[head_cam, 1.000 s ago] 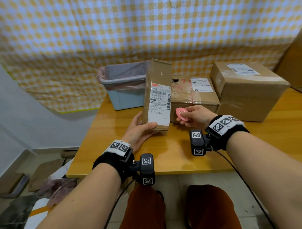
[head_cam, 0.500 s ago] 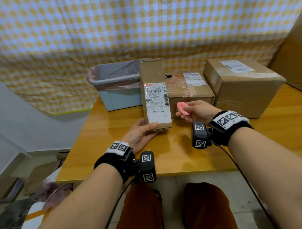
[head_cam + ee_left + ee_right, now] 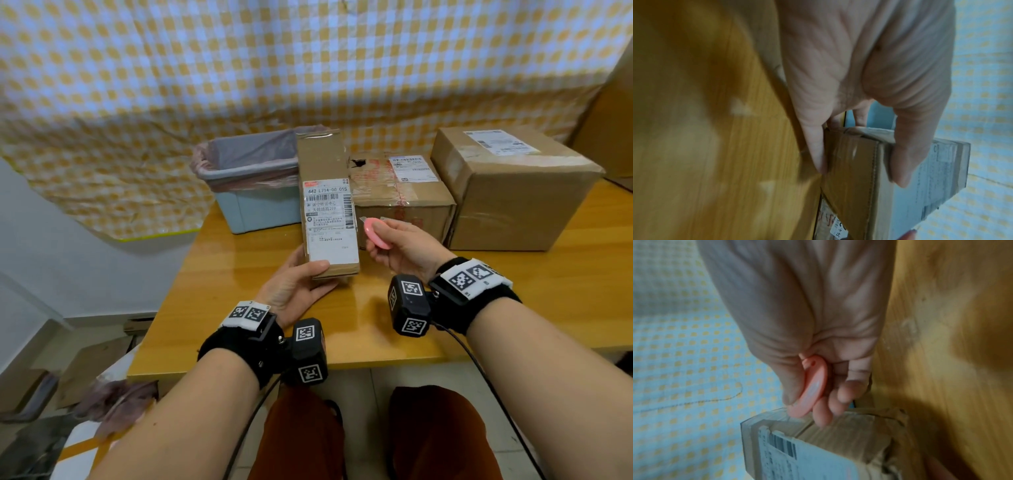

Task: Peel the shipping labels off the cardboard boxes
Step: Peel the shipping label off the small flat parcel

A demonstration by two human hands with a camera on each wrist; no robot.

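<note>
My left hand (image 3: 301, 277) grips the near end of a long narrow cardboard box (image 3: 322, 161), thumb on top and fingers underneath, tilting it up off the wooden table (image 3: 548, 291). A white shipping label (image 3: 329, 222) covers the box's upper face. In the left wrist view the thumb lies on the box (image 3: 855, 178) beside the label (image 3: 937, 178). My right hand (image 3: 400, 246) pinches a small pink oval cutter (image 3: 375, 233), its short blade tip just right of the label's edge. The right wrist view shows the cutter (image 3: 812, 391) between thumb and fingers above the box (image 3: 838, 434).
Two more labelled cardboard boxes stand behind: a medium taped one (image 3: 400, 195) and a large one (image 3: 513, 192) at the right. A pale blue bin with a pink liner (image 3: 250, 181) sits at the back left. A checked cloth hangs behind the table.
My left hand has swung the narrow box round so its label faces up towards me. My right hand has lifted the pink cutter closer to the label's right edge.
</note>
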